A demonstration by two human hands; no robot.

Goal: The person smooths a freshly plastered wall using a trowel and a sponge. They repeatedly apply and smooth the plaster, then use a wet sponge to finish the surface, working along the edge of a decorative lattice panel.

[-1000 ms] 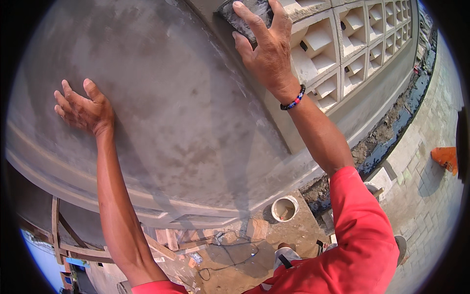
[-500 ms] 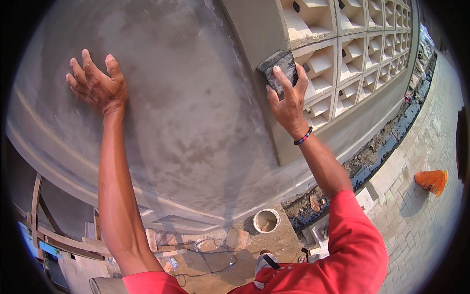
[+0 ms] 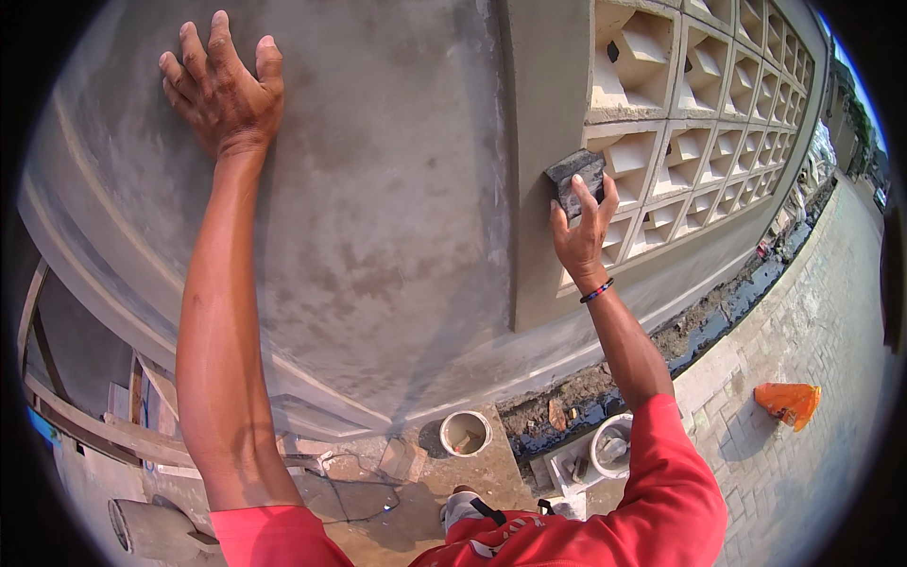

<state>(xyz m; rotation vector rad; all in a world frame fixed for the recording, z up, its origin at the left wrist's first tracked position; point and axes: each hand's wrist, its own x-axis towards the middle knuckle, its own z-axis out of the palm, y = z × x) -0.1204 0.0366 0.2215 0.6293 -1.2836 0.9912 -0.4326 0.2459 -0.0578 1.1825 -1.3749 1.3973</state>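
Fingers spread, my left hand (image 3: 227, 90) rests against the grey plastered wall (image 3: 368, 180) high on the left; it holds nothing. My right hand (image 3: 586, 227) grips a dark grey sponge-like block (image 3: 578, 178), thumb and fingertips around its edges. The block lies against the smooth raised plaster border (image 3: 548, 123), beside the pale concrete vent blocks (image 3: 631, 61). The face of the block toward the wall is hidden.
Below stand a white bucket (image 3: 466, 434) with something in it and another white bucket (image 3: 612, 446) by my right sleeve. A dirt-and-water ditch (image 3: 694, 342) follows the wall's foot. An orange object (image 3: 787, 404) sits on the paving. Timber pieces (image 3: 104, 430) are at lower left.
The whole view has shifted. My right hand has brought the block lower along the border, still gripped. My left hand stays spread on the wall and appears higher in view.
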